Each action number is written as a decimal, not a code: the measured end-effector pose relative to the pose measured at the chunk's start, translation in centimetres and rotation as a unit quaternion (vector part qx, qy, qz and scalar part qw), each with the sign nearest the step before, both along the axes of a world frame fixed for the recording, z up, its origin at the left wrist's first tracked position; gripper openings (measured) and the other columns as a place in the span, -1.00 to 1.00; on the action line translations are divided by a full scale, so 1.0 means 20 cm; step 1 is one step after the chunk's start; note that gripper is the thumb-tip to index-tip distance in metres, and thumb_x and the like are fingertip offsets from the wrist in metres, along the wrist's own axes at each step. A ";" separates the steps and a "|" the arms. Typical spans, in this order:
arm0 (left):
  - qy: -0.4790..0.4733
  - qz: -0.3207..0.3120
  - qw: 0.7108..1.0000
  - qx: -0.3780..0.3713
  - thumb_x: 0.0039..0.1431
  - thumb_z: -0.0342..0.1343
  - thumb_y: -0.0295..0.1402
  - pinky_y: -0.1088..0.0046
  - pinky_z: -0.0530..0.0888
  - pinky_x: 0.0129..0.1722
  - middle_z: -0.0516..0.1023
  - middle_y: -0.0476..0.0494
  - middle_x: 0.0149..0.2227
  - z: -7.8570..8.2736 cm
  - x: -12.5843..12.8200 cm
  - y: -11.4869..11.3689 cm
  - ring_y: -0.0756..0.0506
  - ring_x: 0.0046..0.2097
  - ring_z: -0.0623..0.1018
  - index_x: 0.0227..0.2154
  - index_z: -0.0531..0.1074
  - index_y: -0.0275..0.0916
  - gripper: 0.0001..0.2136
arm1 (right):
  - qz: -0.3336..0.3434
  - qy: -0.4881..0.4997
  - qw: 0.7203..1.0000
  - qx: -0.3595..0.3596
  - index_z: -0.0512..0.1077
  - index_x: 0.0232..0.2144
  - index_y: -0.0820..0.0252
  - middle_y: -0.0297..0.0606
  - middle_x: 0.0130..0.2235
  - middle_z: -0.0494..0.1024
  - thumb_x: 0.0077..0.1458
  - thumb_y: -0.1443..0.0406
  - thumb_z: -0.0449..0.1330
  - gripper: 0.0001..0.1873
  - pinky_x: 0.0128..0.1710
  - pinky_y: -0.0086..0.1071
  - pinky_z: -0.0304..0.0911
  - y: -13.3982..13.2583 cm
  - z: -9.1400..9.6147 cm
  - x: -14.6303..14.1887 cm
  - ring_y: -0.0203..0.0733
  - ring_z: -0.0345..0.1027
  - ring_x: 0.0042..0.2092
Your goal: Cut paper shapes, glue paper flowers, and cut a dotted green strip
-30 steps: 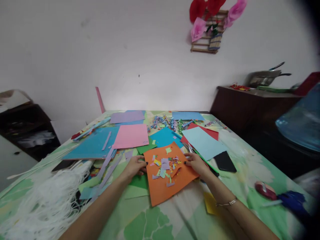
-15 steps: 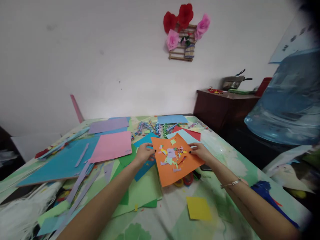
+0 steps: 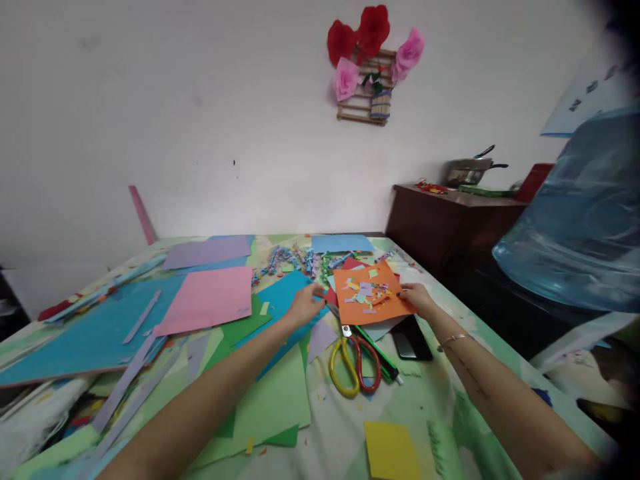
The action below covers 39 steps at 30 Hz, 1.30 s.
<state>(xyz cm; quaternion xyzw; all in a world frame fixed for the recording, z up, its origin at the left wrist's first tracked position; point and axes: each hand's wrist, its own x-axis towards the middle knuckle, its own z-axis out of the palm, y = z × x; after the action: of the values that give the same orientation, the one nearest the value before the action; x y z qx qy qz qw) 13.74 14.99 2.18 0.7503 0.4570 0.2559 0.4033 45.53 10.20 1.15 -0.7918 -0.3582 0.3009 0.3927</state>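
Observation:
My right hand (image 3: 417, 299) grips the right edge of an orange paper sheet (image 3: 369, 303) strewn with several small coloured paper scraps, held out over the far middle of the table. My left hand (image 3: 306, 305) is at the sheet's left side, fingers bent over a blue sheet (image 3: 285, 303); whether it touches the orange sheet I cannot tell. Scissors (image 3: 353, 357) with a yellow and a red handle lie on the table just below the orange sheet. A black phone (image 3: 410, 339) lies beside them.
Pink (image 3: 207, 300), large blue (image 3: 85, 333), purple (image 3: 207, 252) and green (image 3: 273, 407) sheets cover the table's left and middle. A yellow square (image 3: 390, 450) lies near the front edge. A pile of curled paper bits (image 3: 295, 259) sits at the back. A dark cabinet (image 3: 450, 223) and a blue water bottle (image 3: 580, 227) stand at right.
The orange sheet with its scraps has been lifted and carried away from me and to the right, uncovering the scissors. My left hand has slipped from the sheet's edge toward the blue paper.

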 end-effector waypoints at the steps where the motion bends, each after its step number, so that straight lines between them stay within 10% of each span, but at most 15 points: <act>1: 0.018 -0.005 0.999 0.031 0.22 0.10 -0.28 0.15 0.46 -0.03 0.42 -0.22 0.04 -0.03 -0.09 -0.06 -0.14 -0.04 0.49 -0.01 0.36 -0.25 -0.69 | 0.000 -0.014 1.000 0.000 0.35 0.02 0.24 -0.14 0.02 0.42 0.20 0.20 0.15 -0.63 -0.11 -0.14 0.37 0.00 -0.01 0.02 -0.12 0.39 -0.06; 10: 0.258 -0.031 0.952 0.162 0.07 0.08 -0.19 0.03 0.07 0.27 0.30 -0.43 0.21 -0.16 -0.74 -0.37 -0.38 0.27 0.21 0.04 0.36 -0.33 -0.51 | 0.000 -0.104 0.992 0.073 0.37 -0.01 0.24 -0.12 0.06 0.40 0.19 0.25 0.17 -0.67 0.01 -0.05 0.29 -0.07 0.14 -0.09 -0.06 0.33 0.04; 16: 0.349 -0.093 0.913 0.191 0.10 0.03 -0.25 0.05 0.24 0.16 0.38 -0.51 0.12 -0.10 -0.69 -0.37 -0.40 0.18 0.34 0.03 0.38 -0.39 -0.55 | 0.120 0.013 0.985 0.121 0.44 -0.13 0.23 -0.12 -0.07 0.53 0.00 0.42 0.17 -0.68 0.02 -0.19 0.29 -0.24 0.20 -0.60 -0.05 0.37 0.02; 23: 0.409 -0.114 0.880 0.211 0.19 0.09 -0.28 0.09 0.38 0.03 0.44 -0.36 0.02 -0.10 -0.66 -0.42 -0.24 0.03 0.46 0.06 0.32 -0.33 -0.60 | 0.255 0.216 0.942 0.017 0.45 -0.29 0.27 -0.16 -0.24 0.56 -0.21 0.43 0.23 -0.69 -0.25 -0.36 0.41 -0.41 0.15 -1.14 -0.18 0.51 -0.27; 34: 0.418 -0.084 0.884 0.190 0.08 -0.11 -0.66 0.25 0.45 -0.24 0.57 -0.37 -0.29 -0.03 -0.79 -0.54 -0.26 -0.23 0.58 0.00 0.37 -0.32 -0.58 | 0.204 0.265 0.942 -0.005 0.35 -0.25 0.23 -0.20 -0.23 0.46 -0.27 0.39 0.21 -0.59 -0.33 -0.43 0.33 -0.49 0.09 -1.25 -0.26 0.41 -0.28; 39: 0.325 -0.081 0.928 0.164 0.14 -0.13 -0.55 0.14 0.44 -0.10 0.55 -0.40 -0.07 -0.02 -0.81 -0.69 -0.31 -0.05 0.56 0.15 0.25 -0.27 -0.52 | 0.192 0.249 0.949 0.026 0.36 -0.36 0.23 -0.17 -0.28 0.49 -0.27 0.34 0.21 -0.71 -0.32 -0.40 0.33 -0.61 0.05 -1.24 -0.17 0.44 -0.24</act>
<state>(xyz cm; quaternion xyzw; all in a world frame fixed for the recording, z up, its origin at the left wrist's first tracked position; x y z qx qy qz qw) -2.45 1.29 1.78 0.8827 0.4519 0.0361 0.1237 20.73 -2.08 2.12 -0.5972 -0.4018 0.5490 0.4249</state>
